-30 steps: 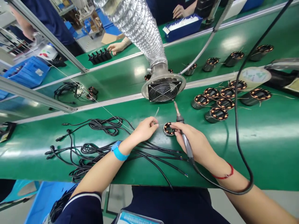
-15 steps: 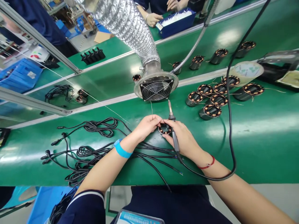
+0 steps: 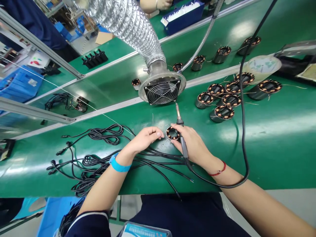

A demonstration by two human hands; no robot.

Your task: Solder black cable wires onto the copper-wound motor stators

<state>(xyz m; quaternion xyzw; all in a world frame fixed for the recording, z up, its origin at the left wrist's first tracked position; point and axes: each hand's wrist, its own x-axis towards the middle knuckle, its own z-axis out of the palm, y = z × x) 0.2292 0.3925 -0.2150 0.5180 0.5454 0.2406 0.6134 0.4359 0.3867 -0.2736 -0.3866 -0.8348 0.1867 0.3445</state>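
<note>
A small round copper-wound stator point(image 3: 172, 133) lies on the green table point(image 3: 271, 141) between my two hands. My right hand point(image 3: 191, 144) is closed around a soldering iron point(image 3: 181, 135), its tip pointing away from me above the stator, and its fingers touch the stator's right side. Just left of the stator, my left hand point(image 3: 145, 137) is curled with fingertips pinched on a thin wire lead. It wears a blue wristband point(image 3: 118, 164). Black cables point(image 3: 98, 158) lie under my left forearm.
A fume fan point(image 3: 161, 91) on a silver flexible duct stands just beyond the stator. Several more stators point(image 3: 223, 98) sit at the right. The iron's black cord point(image 3: 243, 125) loops over the right side. Other people's hands work at the far bench.
My left hand has drawn back a little to the left of the stator. The right hand still holds the iron on the stator's right side. The view has shifted slightly.
</note>
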